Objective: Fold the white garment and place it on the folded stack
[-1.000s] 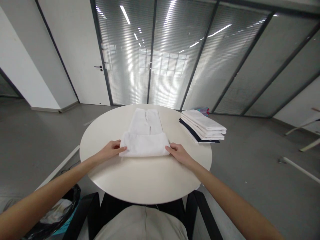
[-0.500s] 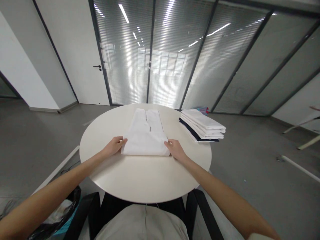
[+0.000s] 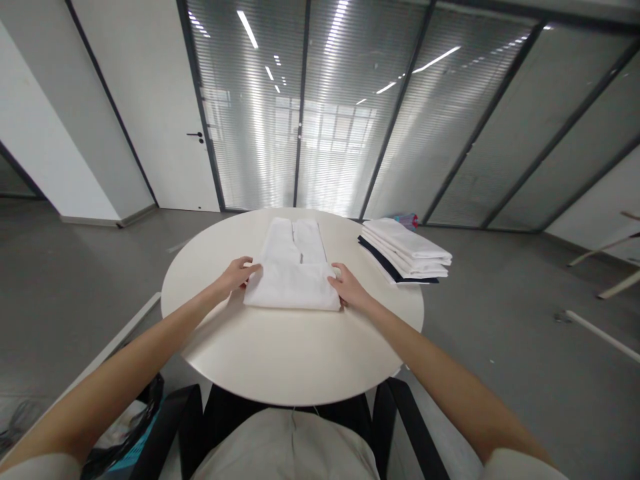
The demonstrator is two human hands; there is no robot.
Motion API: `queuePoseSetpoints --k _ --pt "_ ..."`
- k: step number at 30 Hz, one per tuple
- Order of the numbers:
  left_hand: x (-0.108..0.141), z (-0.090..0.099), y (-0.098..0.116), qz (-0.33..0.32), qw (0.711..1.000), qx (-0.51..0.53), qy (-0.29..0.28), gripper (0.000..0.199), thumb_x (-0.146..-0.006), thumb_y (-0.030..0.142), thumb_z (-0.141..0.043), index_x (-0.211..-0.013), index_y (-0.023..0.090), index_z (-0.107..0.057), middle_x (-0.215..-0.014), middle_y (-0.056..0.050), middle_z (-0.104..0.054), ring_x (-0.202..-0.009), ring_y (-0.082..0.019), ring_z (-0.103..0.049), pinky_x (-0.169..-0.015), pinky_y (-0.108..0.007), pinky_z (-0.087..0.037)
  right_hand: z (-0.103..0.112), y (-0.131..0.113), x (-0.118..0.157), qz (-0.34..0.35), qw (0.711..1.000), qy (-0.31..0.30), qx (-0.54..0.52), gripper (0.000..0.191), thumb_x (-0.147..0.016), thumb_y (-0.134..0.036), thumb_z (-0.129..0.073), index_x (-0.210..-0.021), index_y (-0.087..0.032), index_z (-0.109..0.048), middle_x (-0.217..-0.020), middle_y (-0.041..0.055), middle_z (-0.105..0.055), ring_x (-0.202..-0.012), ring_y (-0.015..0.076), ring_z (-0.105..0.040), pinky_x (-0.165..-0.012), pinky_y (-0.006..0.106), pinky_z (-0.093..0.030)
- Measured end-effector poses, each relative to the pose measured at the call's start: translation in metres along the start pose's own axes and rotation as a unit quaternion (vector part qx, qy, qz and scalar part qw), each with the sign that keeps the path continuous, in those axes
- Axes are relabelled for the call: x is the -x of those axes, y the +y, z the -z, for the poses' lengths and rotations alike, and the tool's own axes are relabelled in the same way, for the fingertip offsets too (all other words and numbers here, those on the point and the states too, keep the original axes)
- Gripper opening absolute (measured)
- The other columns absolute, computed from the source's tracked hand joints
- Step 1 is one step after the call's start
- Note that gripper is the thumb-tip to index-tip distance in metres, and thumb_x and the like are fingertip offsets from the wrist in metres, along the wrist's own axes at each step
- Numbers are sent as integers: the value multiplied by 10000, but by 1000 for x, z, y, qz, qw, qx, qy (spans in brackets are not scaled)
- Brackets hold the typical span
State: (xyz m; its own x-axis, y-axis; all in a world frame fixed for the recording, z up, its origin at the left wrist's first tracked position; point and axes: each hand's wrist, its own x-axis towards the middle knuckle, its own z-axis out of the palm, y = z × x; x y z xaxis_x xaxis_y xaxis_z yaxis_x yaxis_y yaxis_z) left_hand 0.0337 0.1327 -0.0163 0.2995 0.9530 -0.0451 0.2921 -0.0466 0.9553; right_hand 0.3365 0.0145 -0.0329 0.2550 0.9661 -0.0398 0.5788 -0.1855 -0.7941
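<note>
A white garment (image 3: pixel 293 273) lies folded lengthwise on the middle of a round white table (image 3: pixel 280 353), and its near end is doubled over on top. My left hand (image 3: pixel 237 275) grips the left edge of that doubled layer, thumb on top. My right hand (image 3: pixel 347 287) grips the right edge in the same way. Both hands rest low on the cloth at the table's surface.
A stack of folded white clothes (image 3: pixel 405 257) with one dark piece at the bottom sits at the table's right edge. A black bag (image 3: pixel 125 427) stands on the floor at lower left. Black chair arms (image 3: pixel 405 427) flank my lap. Glass walls with blinds stand behind.
Both hands moved away from me along the garment's sides, carrying the near layer further over. The doubled part now lies flatter and reaches higher up the garment.
</note>
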Motion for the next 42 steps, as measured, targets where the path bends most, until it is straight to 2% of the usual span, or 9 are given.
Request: queuePoseSetpoints --k 4,9,13,19,23,29,34,37,42 --pt "-5 -6 -8 -59 986 145 -58 948 -602 190 -741 -1466 301 -366 -1107 -65 -679 -868 -210 -685 -698 -287 -536 -8 8 -6 115 992 45 -10 584 -830 -104 -502 -1396 -238 -454 -1133 62 -682 -922 180 -661 -868 328 -521" --pt "-15 -7 -17 5 971 209 -115 856 -486 60 -728 -1322 137 -557 -1061 -112 -705 -884 -242 -692 -733 -303 -553 -12 15 -15 164 984 60 23 478 -765 -38 -462 -1174 -194 -654 -1267 70 -642 -1176 195 -586 -1087 374 -407" --pt "-17 -7 -15 34 970 221 -99 985 -504 14 -715 -1445 144 -452 -1091 -132 -697 -865 -238 -699 -738 -320 -553 -14 19 -20 201 974 97 39 470 -839 -86 -456 -1261 -199 -631 -1315 78 -615 -1245 186 -543 -1147 383 -343" --pt "-10 -12 -7 13 990 142 -8 945 -575 58 -716 -1460 199 -418 -1256 -161 -588 -893 -196 -664 -744 -290 -535 -19 15 -19 122 979 84 143 423 -859 -109 -523 -1269 -129 -624 -1281 139 -615 -1229 214 -540 -1144 383 -331" --pt "4 -5 -10 -50 993 -56 88 717 -741 360 -725 -1394 197 -478 -1093 -109 -612 -788 -170 -624 -677 -274 -499 -19 10 -14 109 975 95 167 414 -880 -124 -532 -1289 -142 -597 -1260 122 -605 -1204 204 -540 -1112 350 -350" --pt "39 15 -19 -62 988 -137 -34 709 -803 581 -637 -1359 170 -482 -630 32 -564 -553 -158 -536 -536 -246 -404 -20 7 -9 104 976 101 162 340 -882 -103 -523 -1195 -191 -623 -1147 76 -614 -1089 179 -573 -1044 326 -388" --pt "48 18 -21 -124 985 -67 -99 526 -780 550 -682 -1150 178 -644 -707 18 -571 -547 -112 -506 -503 -219 -377 -18 -2 -6 92 975 101 173 309 -880 -73 -517 -1148 -172 -637 -1123 85 -625 -1062 180 -586 -1016 313 -397" --pt "47 18 -23 -104 983 -72 -136 445 -777 518 -701 -1054 170 -685 -651 36 -522 -514 -94 -489 -479 -206 -366 -10 -11 0 70 980 104 157 341 -921 -148 -535 -1259 -164 -580 -1060 90 -657 -1004 195 -617 -948 312 -430" --pt "53 21 -19 -56 986 -48 -149 459 -769 491 -736 -1087 170 -655 -673 27 -562 -449 -87 -530 -405 -191 -354 7 -11 31 35 992 71 97 451 -984 -377 -489 -1381 -163 -468 -726 16 -653 -708 192 -640 -720 294 -464"
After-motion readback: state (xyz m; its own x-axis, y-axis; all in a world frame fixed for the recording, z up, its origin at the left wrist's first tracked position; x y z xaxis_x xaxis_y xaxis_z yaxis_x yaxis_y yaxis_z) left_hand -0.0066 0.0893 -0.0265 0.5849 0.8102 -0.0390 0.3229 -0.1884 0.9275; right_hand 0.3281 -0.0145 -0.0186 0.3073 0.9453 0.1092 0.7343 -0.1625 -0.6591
